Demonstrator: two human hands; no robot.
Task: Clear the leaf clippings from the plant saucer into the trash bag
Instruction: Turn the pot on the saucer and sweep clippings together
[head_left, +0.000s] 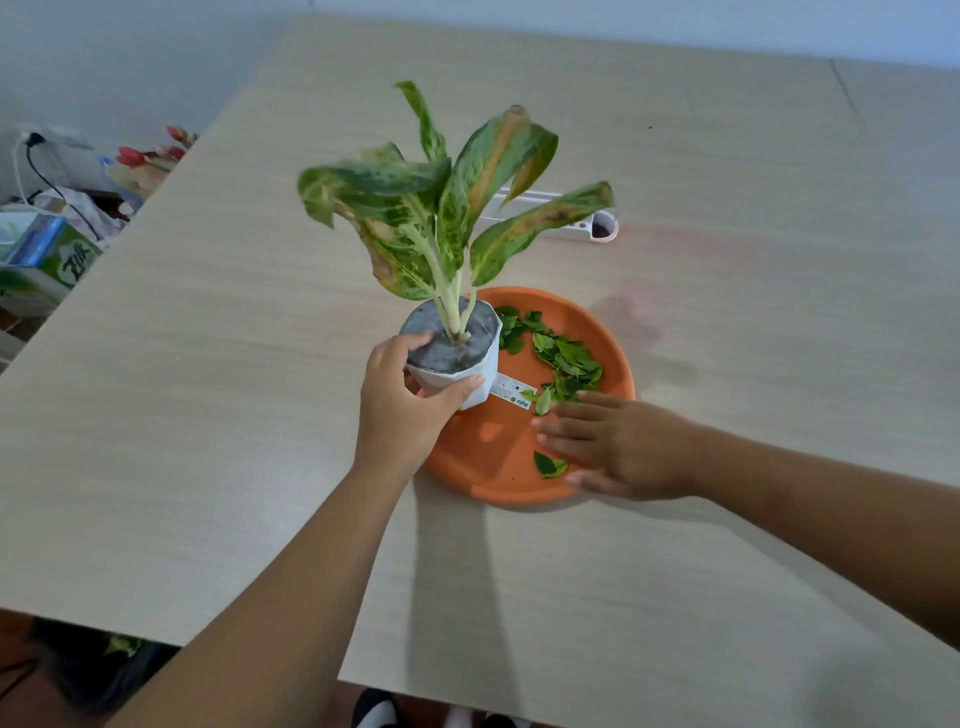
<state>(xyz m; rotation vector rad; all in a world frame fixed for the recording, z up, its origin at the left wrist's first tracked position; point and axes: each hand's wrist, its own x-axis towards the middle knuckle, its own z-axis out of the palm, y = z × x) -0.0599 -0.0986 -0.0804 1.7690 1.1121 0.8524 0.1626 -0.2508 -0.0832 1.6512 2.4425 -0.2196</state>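
Your right hand lies flat, fingers spread, palm down over the near rim of the orange saucer, gripping nothing. One clipping lies just beside its fingertips. Your left hand is wrapped around the white pot, thumb on the near wall, fingers over the rim. Pot sits at the saucer's left edge; can't tell if it's lifted or resting. Main pile of leaf clippings lies in the saucer's far right part. Plant leaves look blurred. Saucer sits on the counter. A white strip lies behind the plant.
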